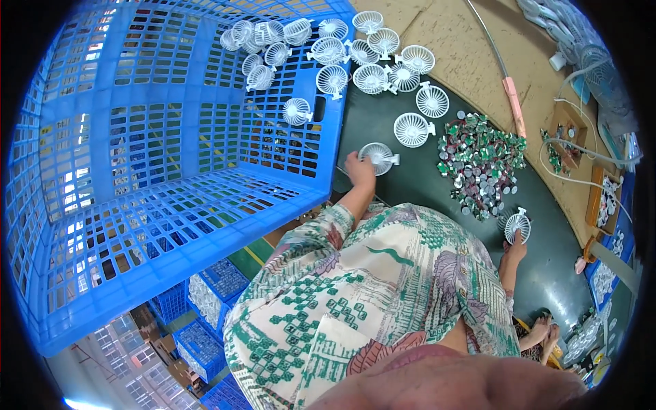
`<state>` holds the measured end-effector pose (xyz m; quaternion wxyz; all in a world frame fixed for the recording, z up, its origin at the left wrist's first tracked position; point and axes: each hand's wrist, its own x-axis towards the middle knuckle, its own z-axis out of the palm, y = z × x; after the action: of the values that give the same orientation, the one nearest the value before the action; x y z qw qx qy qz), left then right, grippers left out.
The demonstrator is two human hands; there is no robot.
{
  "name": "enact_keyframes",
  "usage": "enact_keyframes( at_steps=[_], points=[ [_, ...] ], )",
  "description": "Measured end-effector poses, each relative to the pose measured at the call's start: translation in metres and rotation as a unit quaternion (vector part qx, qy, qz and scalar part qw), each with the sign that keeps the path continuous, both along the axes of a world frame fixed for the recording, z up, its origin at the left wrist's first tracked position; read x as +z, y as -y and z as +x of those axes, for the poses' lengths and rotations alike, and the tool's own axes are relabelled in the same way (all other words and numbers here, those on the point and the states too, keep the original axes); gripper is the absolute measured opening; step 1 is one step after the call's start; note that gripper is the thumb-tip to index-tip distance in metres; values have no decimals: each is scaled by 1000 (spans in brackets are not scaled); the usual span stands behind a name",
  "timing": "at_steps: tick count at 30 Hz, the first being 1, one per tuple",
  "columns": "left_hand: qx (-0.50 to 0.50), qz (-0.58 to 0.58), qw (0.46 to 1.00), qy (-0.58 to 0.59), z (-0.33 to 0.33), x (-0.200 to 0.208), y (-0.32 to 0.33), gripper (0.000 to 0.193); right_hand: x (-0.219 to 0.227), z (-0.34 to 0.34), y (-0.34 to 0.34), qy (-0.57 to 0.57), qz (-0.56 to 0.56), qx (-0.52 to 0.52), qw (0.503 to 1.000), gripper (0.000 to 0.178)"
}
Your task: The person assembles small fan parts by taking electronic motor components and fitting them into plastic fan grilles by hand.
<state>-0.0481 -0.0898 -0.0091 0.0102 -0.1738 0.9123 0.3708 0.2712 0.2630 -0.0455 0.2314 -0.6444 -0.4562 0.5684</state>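
My left hand is closed on the rim of a round white fan housing, close to the blue crate's edge. Over to the right, my right hand grips another white fan housing, tilted on its side with its short stem up. Two loose fan housings, one nearer and one farther, lie on the dark green tabletop. Between my hands and beyond them spreads a heap of small motors with green circuit boards.
A big blue perforated crate fills the left, with several white fan housings at its far end. More housings cluster beside it. A pink-handled tool hangs at the back. Another person's hands show at lower right.
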Motion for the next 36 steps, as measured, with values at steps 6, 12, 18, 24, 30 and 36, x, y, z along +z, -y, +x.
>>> enact_keyframes(
  at_steps=[6, 12, 18, 24, 30, 36],
  points=[
    [-33, 232, 970, 59, -31, 16, -49, 29, -8, 5, -5, 12, 11, 21, 1000, 30],
    [90, 63, 936, -336, -184, 50, 34, 21, -3, 10, -5, 65, 30, 41, 997, 35],
    [150, -14, 932, -331, -350, 102, 180, 35, -10, 7, -7, 102, 19, 23, 994, 41],
    [81, 261, 925, -264, -428, 134, 173, 31, -6, 24, -9, 124, 35, -18, 991, 41],
    [175, 428, 866, -193, -488, 117, 216, 41, -13, 27, -15, 142, 25, -31, 989, 41],
    [125, 379, 914, -69, -504, 94, 224, 50, -6, 24, -9, 113, 29, -44, 992, 39]
  ],
)
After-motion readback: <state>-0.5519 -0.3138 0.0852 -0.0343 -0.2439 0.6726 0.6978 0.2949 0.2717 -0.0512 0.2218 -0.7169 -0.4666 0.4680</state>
